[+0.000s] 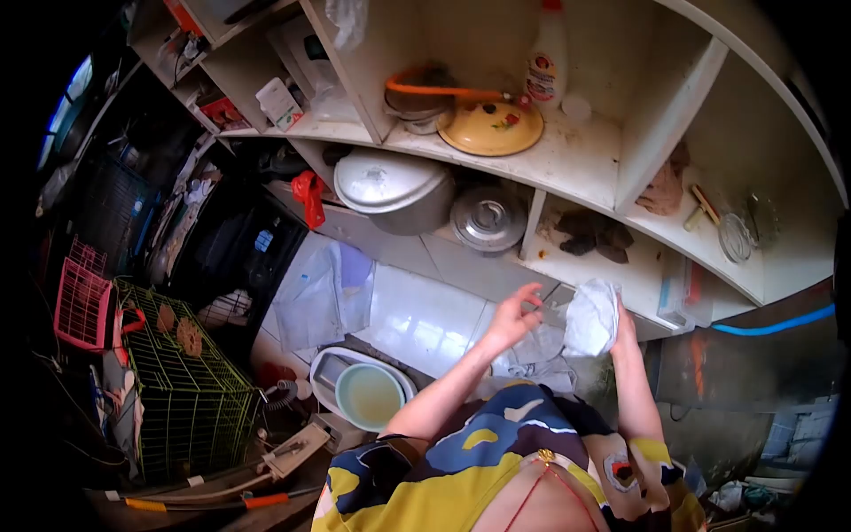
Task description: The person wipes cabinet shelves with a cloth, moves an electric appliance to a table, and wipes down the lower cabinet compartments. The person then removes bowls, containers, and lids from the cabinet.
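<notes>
My right hand grips a white crumpled bundle from its right side; whether it is cloth or a plastic bag I cannot tell. To the left of it, my left hand is raised with its fingers apart and nothing in them. Below and between the hands lies a greyish, see-through crumpled plastic bag. Just beyond the bundle, dark crumpled pieces rest on the low shelf.
White shelving spans the far side, with a large lidded pot, a steel lid, a yellow lid and a spray bottle. At left are a green wire cage and a basin of cloudy water. A blue hose runs right.
</notes>
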Motion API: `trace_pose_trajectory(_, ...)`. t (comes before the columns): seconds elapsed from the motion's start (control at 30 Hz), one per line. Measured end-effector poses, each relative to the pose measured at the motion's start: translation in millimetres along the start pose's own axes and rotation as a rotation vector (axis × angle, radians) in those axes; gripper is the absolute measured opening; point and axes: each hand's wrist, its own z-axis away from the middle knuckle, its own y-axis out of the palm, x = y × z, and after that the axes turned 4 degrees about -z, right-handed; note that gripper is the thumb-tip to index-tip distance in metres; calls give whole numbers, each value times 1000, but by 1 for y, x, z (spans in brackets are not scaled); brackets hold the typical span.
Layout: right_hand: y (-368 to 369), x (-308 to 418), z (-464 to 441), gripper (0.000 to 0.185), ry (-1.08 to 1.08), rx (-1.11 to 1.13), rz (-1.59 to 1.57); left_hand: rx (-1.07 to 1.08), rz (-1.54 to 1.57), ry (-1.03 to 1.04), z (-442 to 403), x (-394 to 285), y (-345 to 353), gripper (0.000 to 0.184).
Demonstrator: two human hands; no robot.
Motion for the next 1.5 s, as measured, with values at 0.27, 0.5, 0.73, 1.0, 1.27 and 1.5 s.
trace_pose_trajectory(0.27, -118, 49, -63, 49, -78, -358, -97, -164, 123, -165, 55, 11, -27, 37)
trace_pose_trajectory(0.5, -139, 99, -93, 45, -190, -368, -267, -316, 134, -309, 78, 22, -42, 34)
trace_pose_trajectory(0.73, -56, 59, -61, 26, -91, -285, 549, -264, 67, -152, 28, 13, -83, 31)
trace_pose_trajectory(1.0, 239, 28, -1, 18, -503, 475, 979, -394, -35, 295, -48, -81, -196, 24)
trace_pose_trajectory(1.27, 363, 37, -92, 23, -1154, 215, 1437, -491, -38, 377, -85, -108, -264, 18)
trace_pose_trajectory(1.5, 403, 21, -143, 37, -1323, -27, 1722, -510, -21, 415, -112, -110, -282, 39)
